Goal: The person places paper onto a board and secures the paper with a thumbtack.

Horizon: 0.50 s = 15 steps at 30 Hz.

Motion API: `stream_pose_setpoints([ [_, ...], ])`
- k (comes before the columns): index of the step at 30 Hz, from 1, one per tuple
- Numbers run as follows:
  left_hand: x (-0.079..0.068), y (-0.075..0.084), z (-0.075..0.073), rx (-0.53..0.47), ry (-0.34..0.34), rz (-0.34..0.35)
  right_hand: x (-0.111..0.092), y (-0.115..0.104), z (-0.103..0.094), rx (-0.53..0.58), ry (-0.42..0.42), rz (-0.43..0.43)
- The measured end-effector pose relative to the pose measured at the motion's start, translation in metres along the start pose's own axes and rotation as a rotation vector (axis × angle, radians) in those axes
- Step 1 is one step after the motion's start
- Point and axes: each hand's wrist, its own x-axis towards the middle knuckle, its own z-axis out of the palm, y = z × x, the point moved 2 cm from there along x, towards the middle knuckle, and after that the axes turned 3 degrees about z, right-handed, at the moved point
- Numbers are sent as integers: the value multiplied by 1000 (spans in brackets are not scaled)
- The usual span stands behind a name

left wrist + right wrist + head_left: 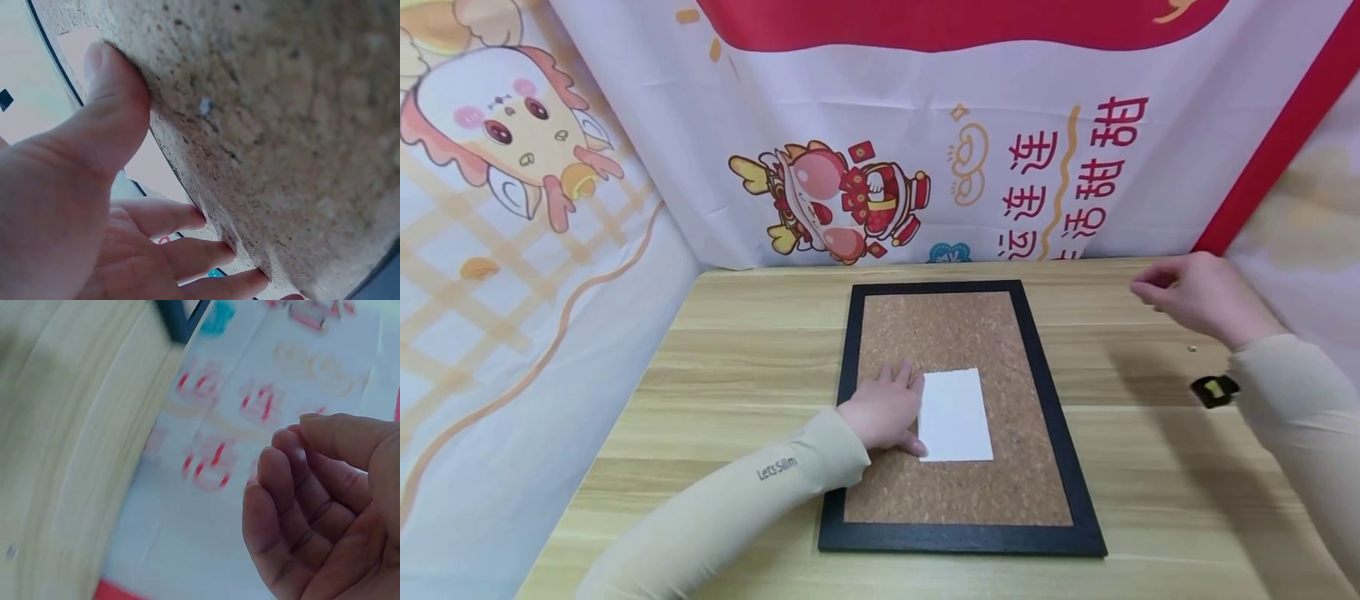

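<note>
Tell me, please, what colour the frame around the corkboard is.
The frame is plain black, and it shows best in the head view.

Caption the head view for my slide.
Left hand at the edge of white paper on a black-framed cork board; right hand raised.

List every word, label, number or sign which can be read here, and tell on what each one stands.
"Let's Slim", probably, last letters unclear: left sleeve.
"运连连": back cloth.
"活甜甜": same cloth; the sign before it is partly hidden.
Blue badge on that cloth: too small to read.
Small black thing: too blurred to tell.
White paper: no text visible.
</note>
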Motion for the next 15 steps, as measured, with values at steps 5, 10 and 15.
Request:
stream_pose_setpoints([
  [5,1,2,-1,-6,-12,-11,-5,52,-3,-28,-38,61],
  [10,1,2,0,8,-18,-21,-11,96,10,-83,-107,82],
  [15,1,3,-1,6,-24,-26,-16,123,23,-111,-137,108],
])
